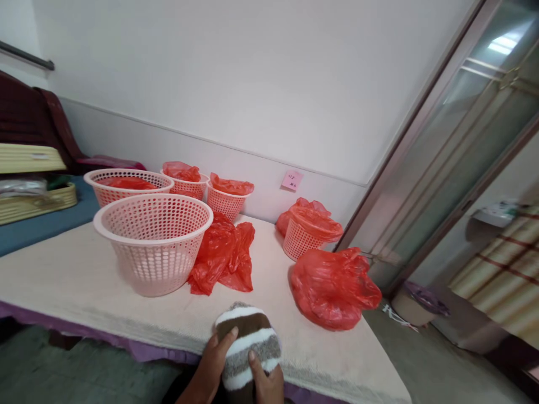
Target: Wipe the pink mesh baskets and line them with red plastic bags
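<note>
A soft, fluffy fabric piece (248,336) with brown, white and grey stripes and a rounded far end is held at the table's front edge. I cannot make out its exact kind. My left hand (214,359) grips its left side, thumb on top and the other fingers underneath. My right hand (270,384) closes on its lower right side, also with the thumb on top. Beyond it, a crumpled red plastic bag (225,252) lies beside a large pink perforated basket (154,269). To the right sits a filled red plastic bag (326,289).
Behind stand another large basket (126,193) and two small ones, the left (191,189) and the right (225,205), each with red plastic. A small basket (301,238) stands near the wall. A yellow case (33,163) is at left; a bin (415,306) stands on the floor.
</note>
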